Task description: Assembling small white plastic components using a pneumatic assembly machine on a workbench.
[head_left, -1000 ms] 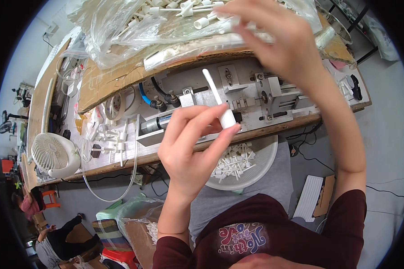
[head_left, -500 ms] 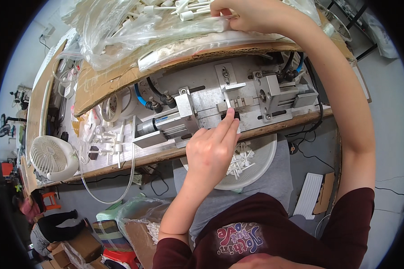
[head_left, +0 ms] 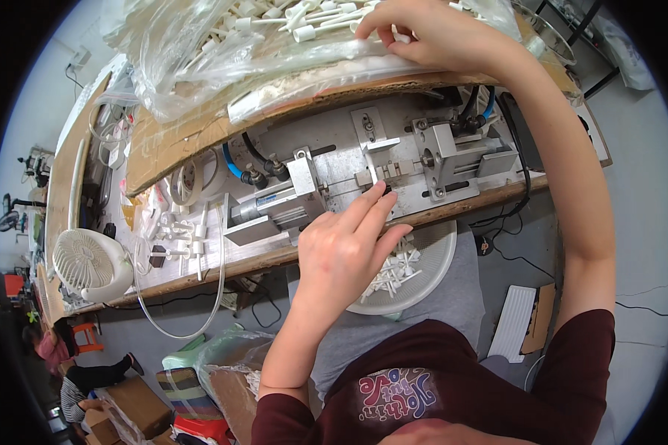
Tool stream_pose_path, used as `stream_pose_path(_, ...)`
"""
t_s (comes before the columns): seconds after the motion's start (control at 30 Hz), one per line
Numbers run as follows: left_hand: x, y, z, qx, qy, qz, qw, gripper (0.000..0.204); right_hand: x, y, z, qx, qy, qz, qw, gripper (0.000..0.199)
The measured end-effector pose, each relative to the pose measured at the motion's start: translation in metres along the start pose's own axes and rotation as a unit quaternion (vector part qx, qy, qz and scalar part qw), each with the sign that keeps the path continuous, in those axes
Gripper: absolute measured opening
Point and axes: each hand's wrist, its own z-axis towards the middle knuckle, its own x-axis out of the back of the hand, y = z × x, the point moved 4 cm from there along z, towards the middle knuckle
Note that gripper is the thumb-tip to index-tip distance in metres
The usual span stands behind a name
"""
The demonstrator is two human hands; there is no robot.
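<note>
My left hand (head_left: 340, 248) is in front of a metal clamping fixture (head_left: 386, 173), index and middle fingers stretched out, their tips at its near edge. The thumb stands apart. A pale piece lies in the fixture by the fingertips, partly hidden by them. My right hand (head_left: 430, 37) arches over the near edge of a heap of white plastic stems with round caps (head_left: 326, 18), on a clear plastic bag (head_left: 193, 74). Its fingers are bent and apart. A bit of white shows between them; whether they touch it is unclear.
Cylinder units flank the fixture, a left cylinder (head_left: 274, 200) and a right cylinder (head_left: 467, 159). A cardboard sheet (head_left: 178, 144) overhangs behind. A small white fan (head_left: 89, 263) stands at left. Below the bench edge, a white basket (head_left: 441, 256) holds more white parts. Another person is at lower left.
My left hand has shifted slightly left and down, its thumb now spread out. My right hand has moved a little right, its fingers opening wider over the heap.
</note>
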Motion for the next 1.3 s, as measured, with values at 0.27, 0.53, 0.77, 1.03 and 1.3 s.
stream_pose_path(0.27, 0.047, -0.006, 0.03, 0.006, 0.151, -0.099, 0.984, 0.029, 0.003, -0.001, -0.014, 0.141, 0.156, -0.057, 0.976, 0.014)
stream_pose_path(0.53, 0.028, -0.011, 0.042, 0.122, 0.152, -0.38, 0.904, 0.05, -0.032, -0.076, -0.093, 0.267, 0.364, -0.192, 0.871, 0.027)
stream_pose_path(0.77, 0.019, 0.004, 0.006, 0.037, 0.137, -0.182, 0.973, 0.038, -0.06, -0.077, -0.124, 0.187, 0.388, -0.021, 0.902, 0.028)
stream_pose_path(1.03, -0.013, 0.004, -0.013, -0.003, 0.023, 0.057, 0.998, 0.026, -0.066, -0.056, -0.15, -0.094, 0.343, 0.394, 0.847, 0.021)
stream_pose_path(1.3, -0.014, 0.0, -0.007, 0.025, 0.013, 0.065, 0.997, 0.026, -0.079, -0.054, -0.157, -0.151, 0.286, 0.529, 0.785, 0.011)
